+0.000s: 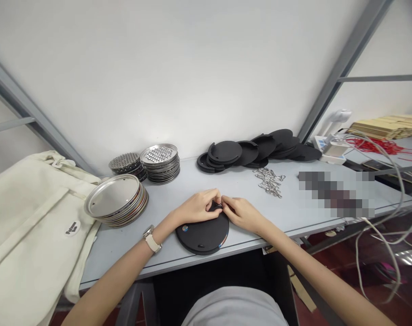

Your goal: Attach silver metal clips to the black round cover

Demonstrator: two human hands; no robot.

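- In the head view, one pale canvas bag (39, 217) at your left carries one white oval label (72, 228); its two dark lines of lettering are too small to read surely.
- You have one round black disc (202, 237) at the table's front edge, between your forearms, bearing one small round blue-and-orange mark (185, 229) and a dark slot near its front rim.
- Your left hand (201, 206) lies over the disc's far side, fingers curled and thumb resting on it; you cannot tell exactly what it grips.
- Your right hand (241, 212) pinches a small metal piece (219, 205), mostly hidden by fingertips, at the disc's far right edge.
- You wear one watch (152, 238) on your left wrist.
- Beyond your left hand stand three stacks: one of smooth round metal plates (113, 197) and two of studded metal discs, the darker (124, 160) just beside the brighter (160, 155).
- Along the wall you have overlapping black covers (225, 151), more than five.
- One pile of metal clips (271, 182) lies before them, too tangled to count.
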